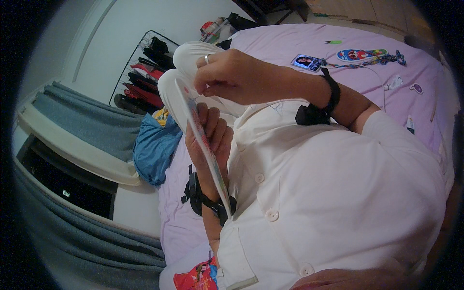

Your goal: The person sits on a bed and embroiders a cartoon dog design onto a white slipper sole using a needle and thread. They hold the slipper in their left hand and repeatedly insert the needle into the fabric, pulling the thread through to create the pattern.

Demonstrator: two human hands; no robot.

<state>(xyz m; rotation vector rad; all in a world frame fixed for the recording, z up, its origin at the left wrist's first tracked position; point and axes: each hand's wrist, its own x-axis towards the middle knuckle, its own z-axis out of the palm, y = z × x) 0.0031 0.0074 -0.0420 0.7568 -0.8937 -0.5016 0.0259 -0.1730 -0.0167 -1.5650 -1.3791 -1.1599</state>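
My left hand [214, 132] grips a thin, long, white-edged insole [203, 136] that stands nearly edge-on to me, its fingers curled over the side facing my body. Patches of red and other colours show on that face, but the pattern is too foreshortened to read. Close to the insole's far end, my right hand [226, 78], wearing a ring, has its fingertips pinched together. A fine line, a thread or needle, shows at the fingertips; I cannot tell which. Pale blue thread [277, 106] trails over my white clothing below the right wrist. Black straps circle both wrists.
On the pink bed sheet [275, 40] lie a colourful patterned insole [362, 55], a lit phone [307, 62] with a braided cord, a white charging plug [394, 83] and a bright green item [333, 42]. A blue cloth bundle [156, 148] sits by the bed's edge, near a clothes rack [136, 59].
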